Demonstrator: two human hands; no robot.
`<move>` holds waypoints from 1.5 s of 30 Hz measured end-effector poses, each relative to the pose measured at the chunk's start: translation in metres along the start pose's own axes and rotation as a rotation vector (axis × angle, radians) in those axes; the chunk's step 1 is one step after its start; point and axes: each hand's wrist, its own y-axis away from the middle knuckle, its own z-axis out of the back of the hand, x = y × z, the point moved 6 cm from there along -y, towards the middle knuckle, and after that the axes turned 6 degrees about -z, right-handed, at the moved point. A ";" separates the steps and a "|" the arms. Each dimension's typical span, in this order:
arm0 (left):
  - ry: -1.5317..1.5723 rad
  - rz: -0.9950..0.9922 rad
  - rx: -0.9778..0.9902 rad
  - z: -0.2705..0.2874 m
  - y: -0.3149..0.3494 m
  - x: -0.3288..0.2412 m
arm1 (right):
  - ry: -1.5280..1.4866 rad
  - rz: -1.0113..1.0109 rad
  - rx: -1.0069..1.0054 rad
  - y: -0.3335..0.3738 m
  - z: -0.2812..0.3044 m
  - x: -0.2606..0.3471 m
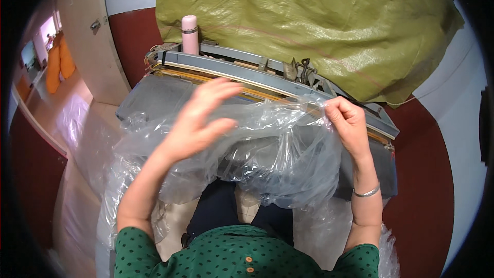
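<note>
Here, the right hand pinches the clear plastic sheet draped over the front edge of the machine; the left hand hovers splayed (apparently empty). Gentle, even tension probably avoids tearing.

Shows as thin, see-through plastic film, colourless and glossy, wrinkled all over and streaked with bright glints. Drawn up to a small bunch toward the right end of the desk, pinched there in the right hand. Hangs slack from that point in a baggy, rounded fold, drooping in front of the desk's near edge. Runs leftward in crumpled layers, spilling down past the near left corner. Lets dark grey show through.
</note>
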 end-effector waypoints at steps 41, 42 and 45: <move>-0.208 1.386 0.799 0.169 0.282 0.217 | 0.949 -0.737 -1.089 0.491 0.410 -0.249; -0.341 1.217 0.668 0.218 0.265 0.240 | 0.990 -0.701 -1.085 0.486 0.413 -0.256; -1.168 0.468 -0.163 0.253 0.102 0.186 | 0.956 -0.791 -0.979 0.425 0.397 -0.270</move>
